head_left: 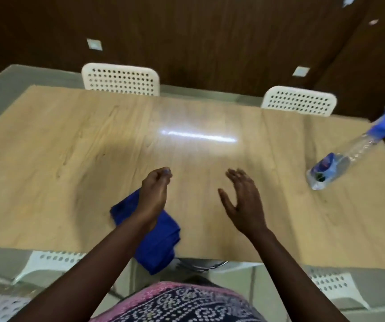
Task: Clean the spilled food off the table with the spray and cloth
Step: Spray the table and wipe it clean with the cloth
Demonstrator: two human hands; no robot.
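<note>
Table (70,140): wood top, landmark.
Cloth (156,242): blue, crumpled, at table's near edge, partly overhanging; part covered by left forearm.
Spray (354,152): clear bottle, blue head, near table's right edge.
Left hand (155,189): above table, fingers curled; anything pinched could not be told.
Right hand (245,201): above table, fingers spread, nothing held.
Risks judged: cloth dragged off edge by forearm; spray toppled by hasty reach.
Spilled food: none made out; frame blurred, glare at table centre.
</note>
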